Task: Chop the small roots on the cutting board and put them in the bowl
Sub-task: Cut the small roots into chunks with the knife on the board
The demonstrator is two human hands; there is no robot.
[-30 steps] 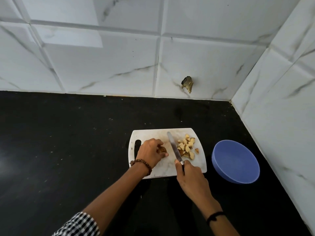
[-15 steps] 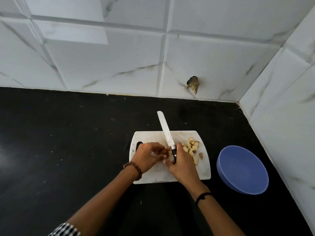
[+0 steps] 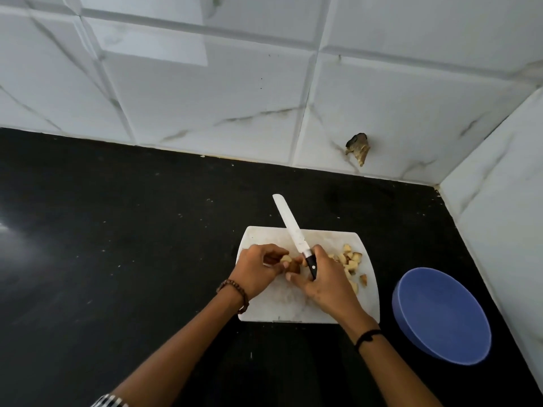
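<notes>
Small root (image 3: pixel 291 264) is pinched by left hand (image 3: pixel 258 270) over cutting board (image 3: pixel 293 309), right beside right hand (image 3: pixel 326 282) that's clamped on knife (image 3: pixel 293 233) handle. Prob firm, light, slick when cut - best held at uncut end w/ fingertips tucked.

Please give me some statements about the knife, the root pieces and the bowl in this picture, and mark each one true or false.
The round blue bowl holds chopped pieces. False: it looks empty; the pale chopped root pieces lie on the white cutting board.
The right hand grips the black-handled knife. True.
The knife's blade points toward the person. False: it points away, toward the tiled wall.
The left hand holds a brown root piece. True.
</notes>
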